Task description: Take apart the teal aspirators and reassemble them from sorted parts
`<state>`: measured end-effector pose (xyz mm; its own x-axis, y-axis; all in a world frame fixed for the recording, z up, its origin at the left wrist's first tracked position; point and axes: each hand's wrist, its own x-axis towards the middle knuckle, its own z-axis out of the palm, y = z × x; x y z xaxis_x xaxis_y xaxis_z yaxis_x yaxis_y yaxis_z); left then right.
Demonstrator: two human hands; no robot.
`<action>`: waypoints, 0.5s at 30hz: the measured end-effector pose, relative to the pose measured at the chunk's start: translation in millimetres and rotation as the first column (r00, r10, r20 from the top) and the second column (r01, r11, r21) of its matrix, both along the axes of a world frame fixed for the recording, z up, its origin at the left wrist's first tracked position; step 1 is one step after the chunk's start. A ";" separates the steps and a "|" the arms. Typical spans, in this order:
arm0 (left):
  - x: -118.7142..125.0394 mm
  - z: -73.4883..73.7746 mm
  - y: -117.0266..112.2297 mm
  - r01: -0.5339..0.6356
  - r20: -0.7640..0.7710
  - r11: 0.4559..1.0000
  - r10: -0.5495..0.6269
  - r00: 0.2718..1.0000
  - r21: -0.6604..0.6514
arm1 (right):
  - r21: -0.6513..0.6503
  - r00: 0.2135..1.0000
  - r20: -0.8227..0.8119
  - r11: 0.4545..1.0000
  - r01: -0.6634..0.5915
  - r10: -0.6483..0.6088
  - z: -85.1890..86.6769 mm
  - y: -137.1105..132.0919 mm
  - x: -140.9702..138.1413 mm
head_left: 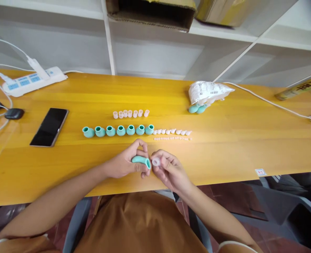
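Note:
Near the table's front edge, my left hand (pixel 133 160) is closed around a teal bulb-shaped piece (pixel 140 160), squeezed somewhat flat, its open mouth facing right. My right hand (pixel 170 168) pinches a small translucent white cup (pixel 156 161) just right of that mouth; a narrow gap seems to lie between them. Beyond my hands stands a row of several teal bulb-shaped pieces (pixel 121 130). Behind it is a shorter row of pale pink cups (pixel 129 113). To the right lie a line of small white pieces (pixel 172 131) and a line of tiny pinkish pieces (pixel 171 138).
A white plastic bag (pixel 208 92) with teal pieces (pixel 197 108) at its opening lies back right. On the left are a phone (pixel 50 127), a power strip (pixel 34 81), cables and a black charger (pixel 14 113). Shelves holding cardboard boxes (pixel 151 15) rise behind the table (pixel 219 147).

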<state>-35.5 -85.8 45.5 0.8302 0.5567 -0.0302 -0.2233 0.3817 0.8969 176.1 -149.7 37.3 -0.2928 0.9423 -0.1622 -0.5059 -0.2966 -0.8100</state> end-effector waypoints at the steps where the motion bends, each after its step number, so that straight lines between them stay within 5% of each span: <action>1: -1.7 4.7 2.3 -0.003 0.019 1.000 0.003 1.000 0.027 | -0.009 1.000 -0.018 1.000 0.022 -0.023 2.8 2.6 -0.5; 5: -9.2 29.6 7.4 -0.046 -0.095 0.978 0.067 0.993 0.205 | 0.069 0.997 0.044 0.996 0.064 -0.067 18.1 15.6 7.0; 8: -19.8 44.9 4.0 -0.101 -0.194 0.904 0.197 0.961 0.416 | 0.239 0.973 0.164 0.964 0.117 -0.159 28.8 32.1 24.7; 11: -43.2 50.9 -3.8 -0.182 -0.184 0.709 0.406 0.895 0.681 | 0.452 0.866 0.371 0.880 0.147 -0.335 36.9 59.0 49.3; 15: -99.2 50.2 -10.4 -0.338 -0.094 0.366 0.787 0.610 0.867 | 0.559 0.625 0.629 0.828 0.048 -0.462 40.1 109.3 77.9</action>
<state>-134.7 -96.2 95.7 0.2966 0.8719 0.3895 0.3775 -0.4817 0.7909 254.0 -40.4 77.4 -0.0116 0.9668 0.2554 0.3006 0.2469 -0.9212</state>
